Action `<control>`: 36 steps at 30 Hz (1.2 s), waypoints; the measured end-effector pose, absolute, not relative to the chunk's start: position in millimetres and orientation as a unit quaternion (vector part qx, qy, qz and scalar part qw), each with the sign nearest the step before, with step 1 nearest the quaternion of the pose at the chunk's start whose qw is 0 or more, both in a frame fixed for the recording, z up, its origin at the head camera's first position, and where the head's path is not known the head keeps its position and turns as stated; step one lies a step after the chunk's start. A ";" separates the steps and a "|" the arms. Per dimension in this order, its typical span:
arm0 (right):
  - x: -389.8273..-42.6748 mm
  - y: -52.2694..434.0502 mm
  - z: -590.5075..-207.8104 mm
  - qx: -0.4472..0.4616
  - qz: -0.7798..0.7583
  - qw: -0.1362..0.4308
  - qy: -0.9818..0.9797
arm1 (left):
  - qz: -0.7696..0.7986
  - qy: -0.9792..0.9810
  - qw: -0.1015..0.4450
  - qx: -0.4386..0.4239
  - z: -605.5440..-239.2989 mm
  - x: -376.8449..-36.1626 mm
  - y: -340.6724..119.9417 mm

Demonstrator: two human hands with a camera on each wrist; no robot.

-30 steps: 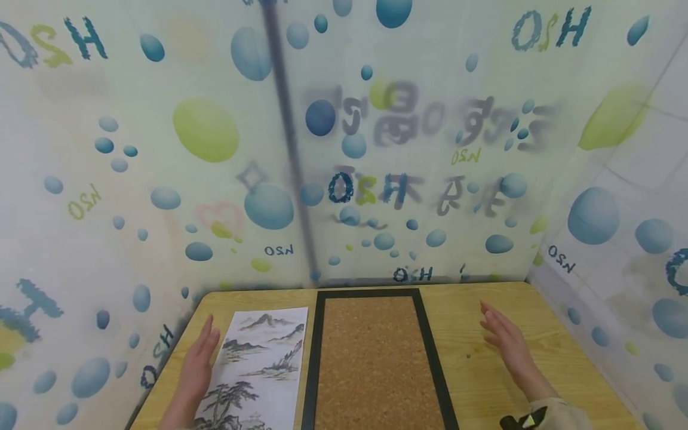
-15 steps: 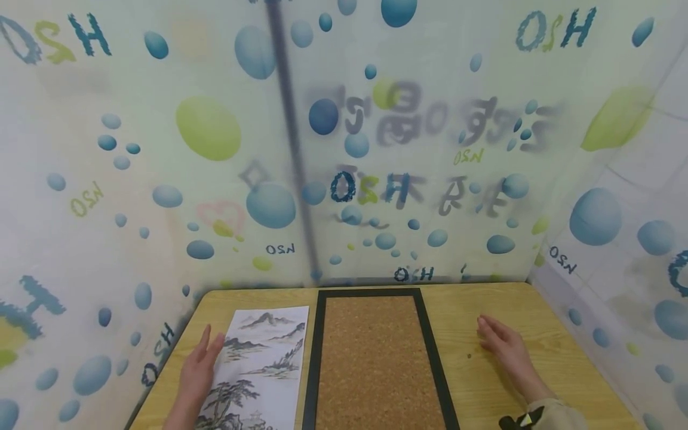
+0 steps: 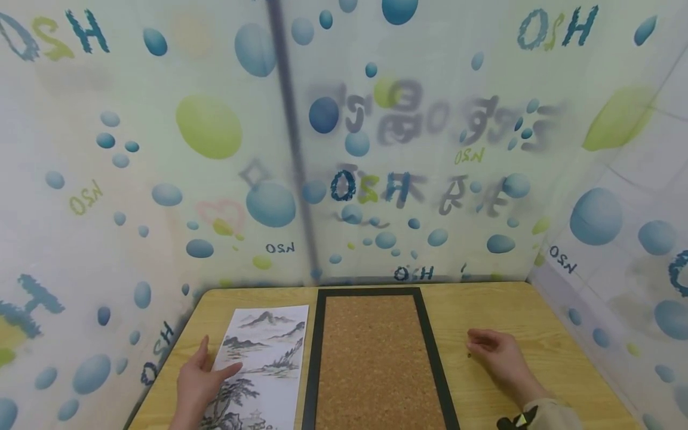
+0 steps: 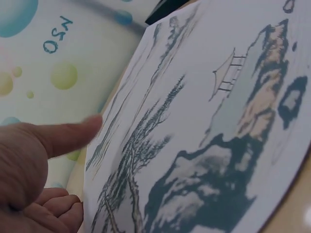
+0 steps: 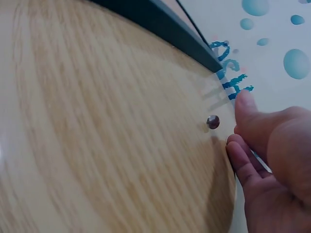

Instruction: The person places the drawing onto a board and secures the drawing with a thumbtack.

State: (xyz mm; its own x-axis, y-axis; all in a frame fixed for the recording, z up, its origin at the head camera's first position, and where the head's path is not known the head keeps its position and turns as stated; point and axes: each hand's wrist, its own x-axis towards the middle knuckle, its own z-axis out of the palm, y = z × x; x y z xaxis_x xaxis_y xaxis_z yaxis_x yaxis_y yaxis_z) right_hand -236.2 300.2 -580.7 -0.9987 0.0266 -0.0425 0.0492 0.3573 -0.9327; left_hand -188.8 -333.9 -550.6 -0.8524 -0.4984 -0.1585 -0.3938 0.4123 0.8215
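Observation:
A sheet with an ink landscape of mountains and pine trees [image 3: 279,352] lies on the left of the table. My left hand [image 3: 199,382] is at its left edge, thumb stretched out over the paper and the other fingers bent loosely by the edge in the left wrist view. A small shiny round-headed tack [image 5: 213,122] stands on the wood to the right of the cork board [image 3: 376,358]. Beside it is my right hand [image 3: 502,361], fingers loosely bent, with thumb and fingertips a short gap from the tack in the right wrist view.
A black frame [image 3: 431,358] borders the cork board in the middle of the wooden table [image 3: 537,334]. Curtain-like walls [image 3: 457,89] printed with bubbles and "H2O" lettering rise behind the table and along both sides.
My right hand has come down and leftward to the tack, its fingers bending. The left hand has lowered and spread its thumb over the landscape sheet.

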 end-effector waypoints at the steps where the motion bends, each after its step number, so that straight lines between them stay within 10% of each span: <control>1: -236.6 300.0 -581.3 0.021 -0.564 0.008 0.826 | -0.473 -0.838 0.058 0.268 -551.8 -188.9 -333.6; 36: -234.1 287.5 -570.7 -0.014 -0.401 -0.020 0.916 | -0.462 -0.816 0.063 0.342 -559.5 -191.4 -335.5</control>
